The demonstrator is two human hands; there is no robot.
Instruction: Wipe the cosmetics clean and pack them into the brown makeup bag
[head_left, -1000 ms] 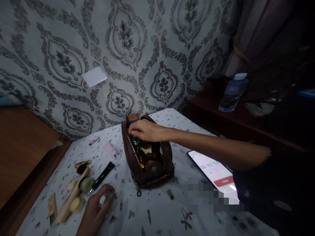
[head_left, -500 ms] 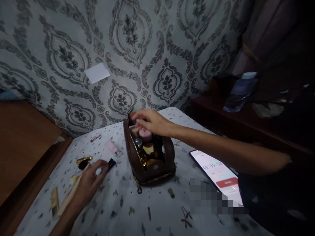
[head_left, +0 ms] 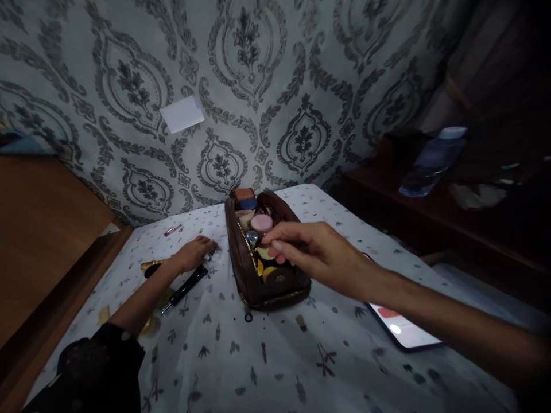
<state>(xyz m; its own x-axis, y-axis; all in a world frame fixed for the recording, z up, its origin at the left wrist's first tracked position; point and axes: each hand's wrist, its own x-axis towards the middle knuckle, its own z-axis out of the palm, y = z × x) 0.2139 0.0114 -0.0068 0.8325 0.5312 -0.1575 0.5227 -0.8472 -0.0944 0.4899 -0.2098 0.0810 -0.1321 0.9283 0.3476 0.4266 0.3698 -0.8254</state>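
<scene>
My left hand is palm down on the bed at the left, fingers curled over the spot where a pink squeeze tube lay. Only a small shiny end shows beside the fingers; the rest is hidden. Just below lies a slim black cosmetic tube with a silver end. My right hand hovers over the unzipped brown makeup bag, thumb and fingertips close together with nothing visible between them. Inside the bag are a round pink container, a clear rounded cap and yellow-gold items.
A gold tube, a small red-and-clear item and a beige item lie to the left. The phone is partly under my right forearm. A water bottle leans on the dark red furniture. Patterned wall stands behind.
My left hand has moved away from the black tube, up to where the pink tube lay. My right hand has drawn back from the bag's far end to its near right side.
</scene>
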